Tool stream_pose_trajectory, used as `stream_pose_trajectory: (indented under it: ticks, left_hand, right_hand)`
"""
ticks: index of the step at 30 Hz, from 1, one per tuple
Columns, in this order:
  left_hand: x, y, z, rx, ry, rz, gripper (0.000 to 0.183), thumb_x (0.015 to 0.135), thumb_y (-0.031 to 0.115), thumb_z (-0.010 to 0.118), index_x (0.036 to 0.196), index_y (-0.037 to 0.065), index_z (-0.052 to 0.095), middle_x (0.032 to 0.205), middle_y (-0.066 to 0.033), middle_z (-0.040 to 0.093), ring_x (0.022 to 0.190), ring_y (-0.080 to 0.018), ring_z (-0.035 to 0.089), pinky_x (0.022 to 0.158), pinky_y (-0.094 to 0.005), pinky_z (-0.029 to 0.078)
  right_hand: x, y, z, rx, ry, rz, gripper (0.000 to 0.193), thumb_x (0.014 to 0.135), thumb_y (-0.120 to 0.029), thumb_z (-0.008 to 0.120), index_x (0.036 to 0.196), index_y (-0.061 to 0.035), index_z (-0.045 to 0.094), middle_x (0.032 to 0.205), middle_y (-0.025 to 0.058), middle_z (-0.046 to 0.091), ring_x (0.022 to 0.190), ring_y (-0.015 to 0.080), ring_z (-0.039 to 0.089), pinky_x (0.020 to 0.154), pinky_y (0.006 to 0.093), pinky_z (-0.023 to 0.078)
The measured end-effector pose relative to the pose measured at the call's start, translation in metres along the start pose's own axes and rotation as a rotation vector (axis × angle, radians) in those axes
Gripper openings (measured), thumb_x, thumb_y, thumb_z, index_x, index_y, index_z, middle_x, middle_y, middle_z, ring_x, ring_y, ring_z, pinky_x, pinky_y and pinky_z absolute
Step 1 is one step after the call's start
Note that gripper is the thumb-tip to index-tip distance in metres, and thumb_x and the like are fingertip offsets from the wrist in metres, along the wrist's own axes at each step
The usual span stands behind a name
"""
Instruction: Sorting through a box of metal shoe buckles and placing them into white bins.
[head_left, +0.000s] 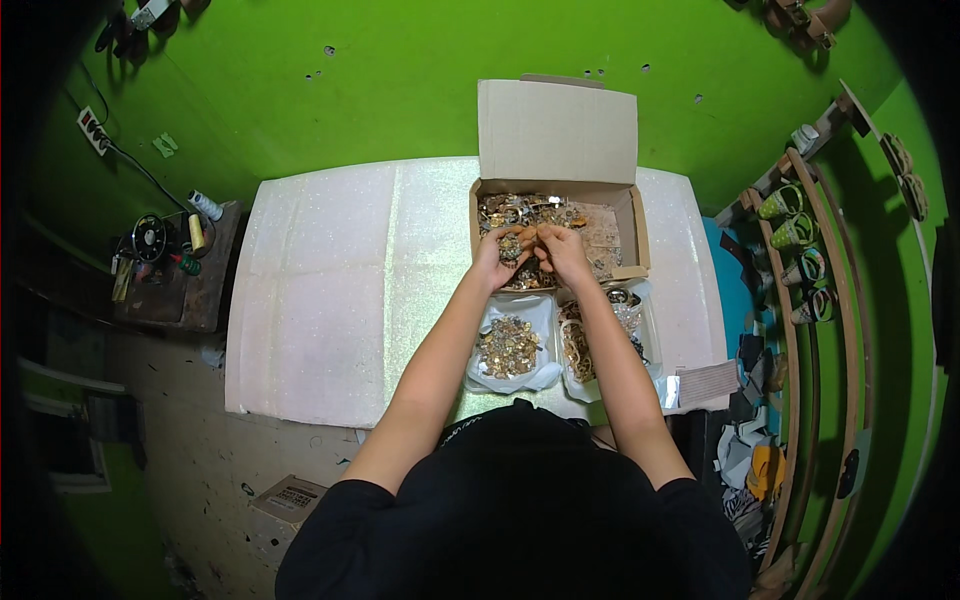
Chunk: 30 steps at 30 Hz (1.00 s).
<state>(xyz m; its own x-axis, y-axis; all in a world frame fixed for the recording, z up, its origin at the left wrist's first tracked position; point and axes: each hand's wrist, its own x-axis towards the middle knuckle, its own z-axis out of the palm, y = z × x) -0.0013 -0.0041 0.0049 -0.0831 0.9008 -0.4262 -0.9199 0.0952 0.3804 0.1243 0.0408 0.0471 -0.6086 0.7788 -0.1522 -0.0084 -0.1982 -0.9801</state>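
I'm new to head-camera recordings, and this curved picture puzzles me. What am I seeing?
No machine here: these are a person's bare left hand and right hand. The only picture comes from a fisheye camera on their head, looking down, which bends straight edges. On the pale table stands an open cardboard box containing many small pieces; two white containers nearer the person hold more small things. The hands meet over the box; anything between their fingertips is too small to identify.

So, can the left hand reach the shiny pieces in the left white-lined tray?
Probably yes: the shiny pieces lie uncovered in the open tray, nearer than the left hand, with apparently only the box's near edge between.
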Motion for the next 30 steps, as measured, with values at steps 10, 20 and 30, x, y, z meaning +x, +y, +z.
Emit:
stream_pose_trajectory:
  ticks: [10, 20, 30]
  left_hand:
    - [0.007, -0.002, -0.008, -0.035, -0.11, -0.032, 0.027, 0.084, 0.023, 0.032, 0.091, 0.002, 0.047, 0.075, -0.0105, 0.054, 0.063, -0.0204, 0.055, 0.054, -0.031, 0.048]
    - [0.002, -0.003, 0.0, 0.076, -0.048, -0.016, 0.025, 0.083, 0.021, 0.032, 0.09, 0.004, 0.049, 0.078, -0.0117, 0.054, 0.068, -0.0221, 0.055, 0.058, -0.034, 0.048]
    - [-0.001, 0.001, -0.001, 0.051, -0.044, -0.025, 0.026, 0.084, 0.022, 0.031, 0.093, 0.004, 0.048, 0.077, -0.0099, 0.053, 0.068, -0.019, 0.054, 0.057, -0.0304, 0.048]
  right_hand:
    - [-0.004, -0.008, 0.006, 0.074, -0.095, -0.032, 0.021, 0.078, -0.005, 0.055, 0.096, 0.0043, 0.055, 0.076, 0.0081, 0.059, 0.053, 0.0093, 0.052, 0.045, 0.0184, 0.043]
    - [-0.012, -0.015, 0.009, -0.002, -0.087, -0.08, 0.017, 0.074, -0.003, 0.059, 0.089, 0.0048, 0.056, 0.075, 0.0083, 0.059, 0.06, 0.0121, 0.057, 0.05, 0.0212, 0.047]
    - [-0.01, -0.013, 0.014, 0.068, -0.015, -0.066, 0.019, 0.08, -0.008, 0.053, 0.091, 0.0073, 0.055, 0.074, 0.011, 0.059, 0.059, 0.0149, 0.059, 0.051, 0.022, 0.049]
